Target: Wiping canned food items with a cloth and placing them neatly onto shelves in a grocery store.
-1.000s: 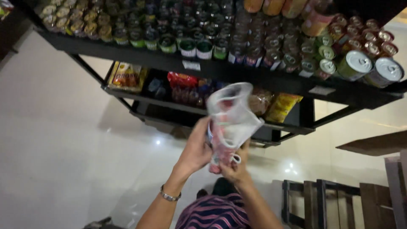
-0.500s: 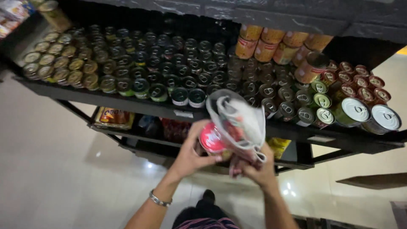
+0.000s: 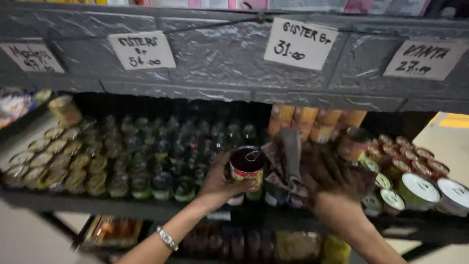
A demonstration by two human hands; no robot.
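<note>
- L hand (image 3: 220,183): fingers wrapped round a small can (image 3: 246,168), red label w/ pull-tab lid; thumb on near side, other fingers behind. Firm closed grip on can body, lid facing cam.
- Can sits just above front edge of the middle shelf (image 3: 97,204), over the front row of cans, approx centre of view. Can't tell if its base touches the shelf or is clear of it.
- R hand (image 3: 337,183): closed on a crumpled clear plastic bag (image 3: 288,161), bunched at the mouth; motion blur, finger detail unclear. Bag hangs just beside the can, touching or nearly so – can't tell. Judgement: bag kept close to the can so one hand feeds, the other steadies.
- Bag contents: something red/printed inside, not identifiable.
- L wrist: metal bracelet (image 3: 167,238).
- Shelf contents: rows of dark cans (image 3: 161,161) packed upright, lids to cam; to the R, white-lidded cans (image 3: 415,188) lying tilted; orange-label tins (image 3: 312,122) stacked behind.
- Handwritten paper price cards (image 3: 298,43) stuck on the shelf edge above.
- Lower shelf: packets (image 3: 112,232), dim.
</note>
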